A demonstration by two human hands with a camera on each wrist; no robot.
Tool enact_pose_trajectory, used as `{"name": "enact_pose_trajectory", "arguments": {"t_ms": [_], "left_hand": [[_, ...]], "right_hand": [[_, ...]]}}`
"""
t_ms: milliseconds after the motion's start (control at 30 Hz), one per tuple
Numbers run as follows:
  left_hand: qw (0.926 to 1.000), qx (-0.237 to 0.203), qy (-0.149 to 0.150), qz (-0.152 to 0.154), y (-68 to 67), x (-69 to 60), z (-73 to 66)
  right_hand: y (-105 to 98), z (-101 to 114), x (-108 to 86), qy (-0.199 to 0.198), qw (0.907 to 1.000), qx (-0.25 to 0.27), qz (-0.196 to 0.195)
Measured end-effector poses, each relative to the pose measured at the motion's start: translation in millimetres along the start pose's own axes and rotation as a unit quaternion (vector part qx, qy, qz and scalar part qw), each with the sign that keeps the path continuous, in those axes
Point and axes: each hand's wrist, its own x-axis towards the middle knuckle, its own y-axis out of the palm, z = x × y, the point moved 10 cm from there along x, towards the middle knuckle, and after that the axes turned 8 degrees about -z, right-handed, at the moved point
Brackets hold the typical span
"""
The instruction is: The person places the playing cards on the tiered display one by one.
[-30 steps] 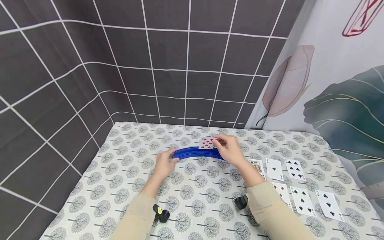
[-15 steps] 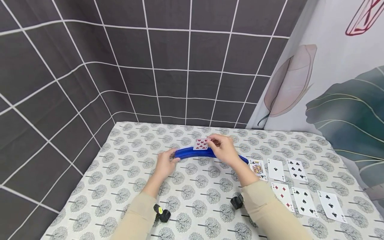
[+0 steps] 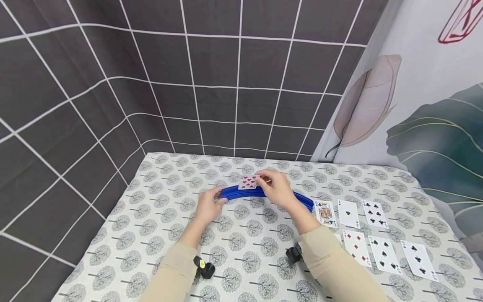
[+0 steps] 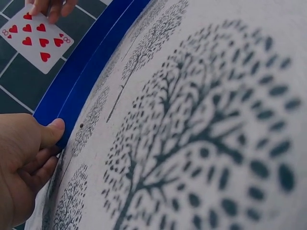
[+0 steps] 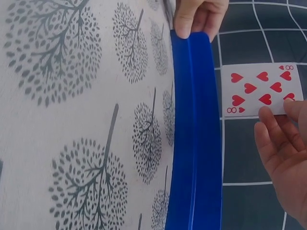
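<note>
In the head view, note the eight of hearts card (image 3: 247,182) at two o'clock from the left hand (image 3: 207,206), likely light, flexible, slick, best held edgewise. From the left wrist, note that hand grasping the blue holder (image 4: 78,72) at its seven-o'clock end. From the right wrist, note the right hand (image 5: 289,163) pinching the card near five o'clock.

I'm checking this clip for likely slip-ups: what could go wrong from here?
1. The right hand pinches the eight of hearts near one edge, so the card could tilt or slip.
2. The left hand grips the curved blue rack at one end only; a bump might pivot it.
3. The rack's other end lies right by a face card, so such a swing could push that card askew.
</note>
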Motion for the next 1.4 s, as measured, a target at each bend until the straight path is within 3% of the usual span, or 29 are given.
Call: {"name": "enact_pose_trajectory", "arguments": {"t_ms": [233, 533, 867, 1400], "left_hand": [[0.9999, -0.002, -0.012, 0.004, 0.0, 0.3, 1.0], [1.0, 0.002, 0.0, 0.004, 0.0, 1.3, -1.4], [1.0, -0.003, 0.007, 0.004, 0.8, 2.6, -0.2], [0.9999, -0.008, 0.002, 0.008, 1.7, 3.1, 1.3]], "right_hand": [[8.2, 2.6, 1.3, 0.001, 1.0, 0.006, 0.007], [17.7, 6.6, 4.4, -0.01, 0.9998, 0.012, 0.014], [26.7, 9.3, 7.1, 0.009, 0.9996, 0.01, 0.023], [36.5, 6.8, 12.2, 0.01, 0.9996, 0.02, 0.018]]}}
